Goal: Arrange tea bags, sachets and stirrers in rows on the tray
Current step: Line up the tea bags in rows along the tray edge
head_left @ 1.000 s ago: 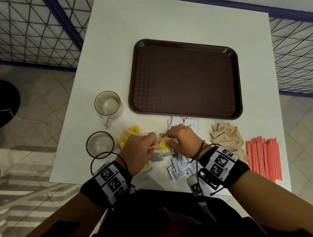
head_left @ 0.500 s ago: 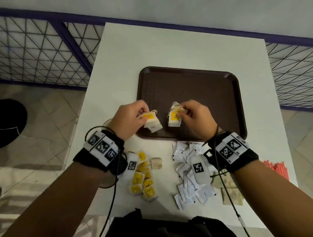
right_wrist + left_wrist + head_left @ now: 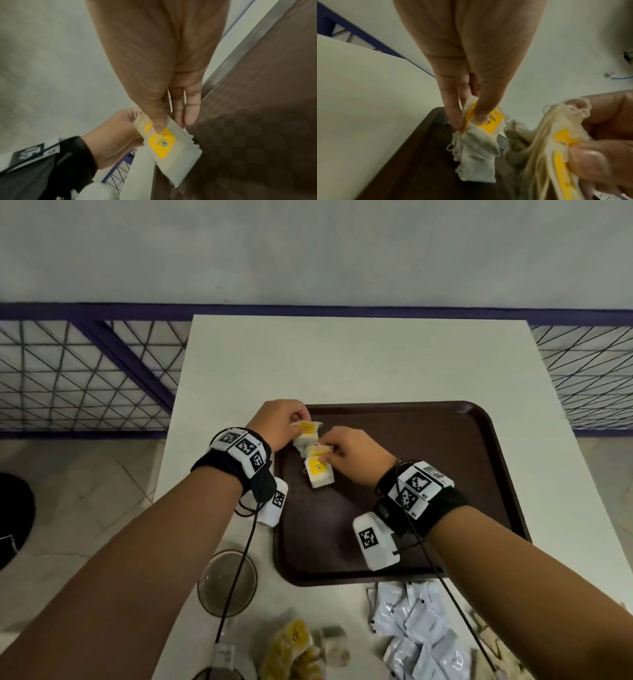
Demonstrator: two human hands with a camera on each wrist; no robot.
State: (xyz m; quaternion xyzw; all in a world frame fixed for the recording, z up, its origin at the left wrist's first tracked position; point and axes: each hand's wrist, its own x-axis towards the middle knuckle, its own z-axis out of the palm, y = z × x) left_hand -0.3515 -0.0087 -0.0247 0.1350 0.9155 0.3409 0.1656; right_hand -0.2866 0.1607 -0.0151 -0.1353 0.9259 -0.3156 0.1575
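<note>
Both hands hover over the far left part of the dark brown tray (image 3: pixel 445 474). My left hand (image 3: pixel 286 422) pinches a small bunch of white tea bags with yellow tags (image 3: pixel 305 434) between thumb and fingers; the bunch (image 3: pixel 476 142) hangs down over the tray corner. My right hand (image 3: pixel 342 451) pinches a second bunch of tea bags (image 3: pixel 318 472) by its top, thumb on the yellow tag (image 3: pixel 163 142). The two bunches almost touch. More yellow-tagged tea bags (image 3: pixel 294 645) and white sachets (image 3: pixel 418 625) lie on the white table (image 3: pixel 342 357) near me. No stirrers are in view.
A glass cup (image 3: pixel 227 582) stands left of the tray's near corner, with another cup rim at the bottom edge. Brown sachets (image 3: pixel 486 631) peek in at the lower right. A purple-framed wire fence (image 3: pixel 85 378) runs behind and beside the table.
Both hands lifted tea bag bunches from the pile near me and carried them forward over the tray's far left part. The bunches are closer together now.
</note>
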